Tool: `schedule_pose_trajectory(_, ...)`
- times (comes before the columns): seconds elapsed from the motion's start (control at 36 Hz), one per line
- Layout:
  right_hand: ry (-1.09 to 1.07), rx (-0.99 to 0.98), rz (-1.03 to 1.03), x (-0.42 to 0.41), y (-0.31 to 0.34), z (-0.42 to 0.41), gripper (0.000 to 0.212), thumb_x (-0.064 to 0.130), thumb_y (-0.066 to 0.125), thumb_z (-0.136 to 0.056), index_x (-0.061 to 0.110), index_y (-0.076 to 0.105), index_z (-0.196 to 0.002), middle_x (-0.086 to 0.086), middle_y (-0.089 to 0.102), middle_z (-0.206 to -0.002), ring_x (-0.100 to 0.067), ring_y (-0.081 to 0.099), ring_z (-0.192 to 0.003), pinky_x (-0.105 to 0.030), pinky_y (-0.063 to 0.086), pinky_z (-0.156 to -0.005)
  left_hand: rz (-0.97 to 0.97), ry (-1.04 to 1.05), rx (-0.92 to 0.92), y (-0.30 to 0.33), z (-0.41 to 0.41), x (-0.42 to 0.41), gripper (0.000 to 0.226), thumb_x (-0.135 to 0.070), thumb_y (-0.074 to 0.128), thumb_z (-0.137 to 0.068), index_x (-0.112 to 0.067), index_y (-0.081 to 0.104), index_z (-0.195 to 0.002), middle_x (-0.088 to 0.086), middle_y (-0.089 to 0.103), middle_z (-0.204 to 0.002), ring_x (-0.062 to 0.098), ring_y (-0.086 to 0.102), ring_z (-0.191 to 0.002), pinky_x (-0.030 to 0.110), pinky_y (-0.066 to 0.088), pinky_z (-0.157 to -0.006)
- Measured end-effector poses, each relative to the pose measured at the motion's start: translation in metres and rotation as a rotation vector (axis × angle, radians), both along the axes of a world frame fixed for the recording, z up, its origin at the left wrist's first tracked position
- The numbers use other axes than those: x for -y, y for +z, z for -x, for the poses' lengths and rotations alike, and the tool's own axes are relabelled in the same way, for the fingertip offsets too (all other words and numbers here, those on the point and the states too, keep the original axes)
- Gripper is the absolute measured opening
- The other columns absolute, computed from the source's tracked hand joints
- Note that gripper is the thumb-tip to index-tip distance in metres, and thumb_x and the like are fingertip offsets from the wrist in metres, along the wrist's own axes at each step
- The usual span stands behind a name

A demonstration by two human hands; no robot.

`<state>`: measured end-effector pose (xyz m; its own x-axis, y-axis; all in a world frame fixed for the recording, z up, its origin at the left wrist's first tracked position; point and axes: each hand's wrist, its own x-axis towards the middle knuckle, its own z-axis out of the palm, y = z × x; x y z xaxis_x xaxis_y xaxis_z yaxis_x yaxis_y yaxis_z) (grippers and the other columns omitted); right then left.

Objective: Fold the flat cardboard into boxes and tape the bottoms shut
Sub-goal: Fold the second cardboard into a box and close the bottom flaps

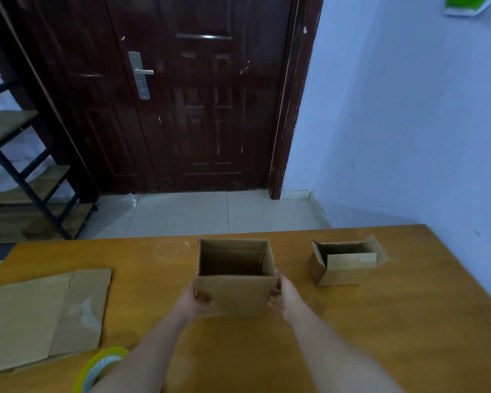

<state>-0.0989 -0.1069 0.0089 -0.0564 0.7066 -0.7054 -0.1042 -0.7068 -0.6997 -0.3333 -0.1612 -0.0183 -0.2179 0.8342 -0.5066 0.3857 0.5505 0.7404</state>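
At the bottom left edge of the frame, a roll of tape [101, 367] with a yellow-green rim lies on the wooden surface [380, 336], partly covered by the left forearm. Just above it, at the lower left, a stack of flat cardboard [46, 316] lies on the surface; its near corner comes close to the tape roll and its left part runs to the frame's left edge.

In the lower centre, both forearms reach forward to an erected box [236, 276] with its open top facing up. The left hand [192, 300] grips the box's lower left corner, fingers curled round onto the front panel. The right hand [284, 296] grips the lower right corner in the same manner, fingertips on the front panel. Whether the box's bottom rests on the surface or is raised cannot be told.

To the right of centre, a second box [346, 262] stands on the surface, well apart from the held box, with its top flaps open and one flap folded inward. Bare surface lies between the two boxes, in front of both, and out to the right edge of the surface.

The far edge of the surface runs across the middle of the frame, just behind both boxes. Beyond it lies a tiled floor [196, 211]. At the upper centre stands a dark wooden door [199, 109] with a metal handle [141, 75]. A black-framed stair [26, 177] occupies the left, and a pale wall [408, 123] fills the right.
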Motion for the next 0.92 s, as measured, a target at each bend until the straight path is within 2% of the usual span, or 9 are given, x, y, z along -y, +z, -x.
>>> schedule_pose_trajectory(0.08, 0.042, 0.066, 0.011, 0.002, -0.008, 0.002, 0.041, 0.044, 0.046, -0.096, 0.014, 0.054, -0.123, -0.010, 0.061, -0.114, -0.026, 0.056, -0.109, -0.045, 0.046, -0.100, 0.101, -0.045, 0.039, 0.011, -0.013, 0.010, 0.088, -0.006, 0.067, -0.084, -0.012, 0.009, -0.150, 0.015, 0.036, -0.144, 0.031, 0.039, -0.130, 0.030, 0.038, -0.094)
schedule_pose_trajectory(0.14, 0.049, 0.087, 0.019, 0.002, -0.011, 0.003, 0.042, 0.043, 0.046, -0.097, 0.013, 0.054, -0.125, -0.011, 0.061, -0.115, -0.024, 0.055, -0.107, -0.044, 0.045, -0.101, 0.107, -0.051, 0.046, 0.008, -0.015, 0.012, 0.092, -0.004, 0.066, -0.085, -0.012, 0.001, -0.150, 0.015, 0.032, -0.146, 0.026, 0.040, -0.124, 0.032, 0.038, -0.097)
schedule_pose_trajectory(0.25, 0.044, 0.087, 0.026, -0.001, -0.009, 0.003, 0.041, 0.042, 0.045, -0.098, 0.013, 0.053, -0.125, -0.006, 0.060, -0.100, -0.022, 0.053, -0.101, -0.042, 0.044, -0.102, 0.123, -0.068, 0.038, 0.005, -0.013, 0.009, 0.089, -0.008, 0.066, -0.086, -0.014, 0.004, -0.150, 0.011, 0.038, -0.139, 0.016, 0.036, -0.111, 0.028, 0.037, -0.090)
schedule_pose_trajectory(0.36, 0.046, 0.107, 0.039, -0.004, -0.006, 0.004, 0.048, 0.046, 0.045, -0.097, 0.009, 0.050, -0.127, -0.012, 0.057, -0.111, -0.027, 0.053, -0.108, -0.043, 0.043, -0.104, 0.161, -0.093, -0.025, 0.004, -0.009, 0.004, 0.089, -0.015, 0.064, -0.088, -0.013, 0.002, -0.151, 0.012, 0.042, -0.140, 0.026, 0.044, -0.122, 0.031, 0.038, -0.093)
schedule_pose_trajectory(0.44, 0.077, 0.107, 0.047, -0.005, -0.006, 0.007, 0.058, 0.051, 0.042, -0.096, 0.010, 0.048, -0.135, -0.015, 0.057, -0.125, -0.032, 0.050, -0.122, -0.048, 0.036, -0.109, 0.151, -0.117, -0.089, 0.010, -0.009, 0.001, 0.085, -0.012, 0.061, -0.089, -0.015, 0.003, -0.152, 0.013, 0.038, -0.147, 0.034, 0.043, -0.129, 0.027, 0.036, -0.084)
schedule_pose_trajectory(0.58, 0.081, 0.144, 0.049, -0.004, 0.008, 0.004, 0.065, 0.054, 0.042, -0.095, 0.012, 0.037, -0.143, -0.016, 0.045, -0.143, -0.034, 0.037, -0.134, -0.047, 0.025, -0.113, 0.045, -0.040, -0.228, 0.018, 0.004, -0.009, 0.051, 0.001, 0.039, -0.093, -0.008, 0.032, -0.143, 0.014, 0.049, -0.138, 0.030, 0.057, -0.092, 0.026, 0.038, -0.056)
schedule_pose_trajectory(0.75, 0.058, 0.188, 0.003, -0.015, 0.022, -0.006, 0.054, 0.049, 0.042, -0.097, 0.008, 0.051, -0.131, -0.013, 0.053, -0.131, -0.031, 0.046, -0.125, -0.046, 0.031, -0.110, -0.166, 0.341, -0.042, 0.036, 0.015, -0.016, 0.034, -0.012, 0.035, -0.100, -0.006, 0.050, -0.130, 0.015, 0.058, -0.126, 0.029, 0.056, -0.107, 0.041, 0.046, -0.090)
schedule_pose_trajectory(0.83, 0.061, 0.175, -0.013, -0.021, 0.024, -0.008, 0.049, 0.045, 0.043, -0.098, 0.007, 0.054, -0.127, -0.013, 0.058, -0.125, -0.031, 0.051, -0.119, -0.048, 0.036, -0.108, -0.231, 0.482, 0.118, 0.051, 0.012, -0.018, 0.036, -0.024, 0.037, -0.102, -0.006, 0.050, -0.130, 0.013, 0.058, -0.115, 0.027, 0.056, -0.099, 0.043, 0.045, -0.089)
schedule_pose_trajectory(0.92, 0.064, 0.131, -0.013, -0.021, 0.020, -0.005, 0.046, 0.045, 0.046, -0.096, 0.007, 0.057, -0.120, -0.014, 0.062, -0.115, -0.031, 0.058, -0.109, -0.046, 0.044, -0.103, -0.218, 0.434, 0.234, 0.064, 0.002, -0.017, 0.039, -0.036, 0.035, -0.101, -0.011, 0.047, -0.129, 0.011, 0.056, -0.113, 0.028, 0.056, -0.099, 0.044, 0.045, -0.088)
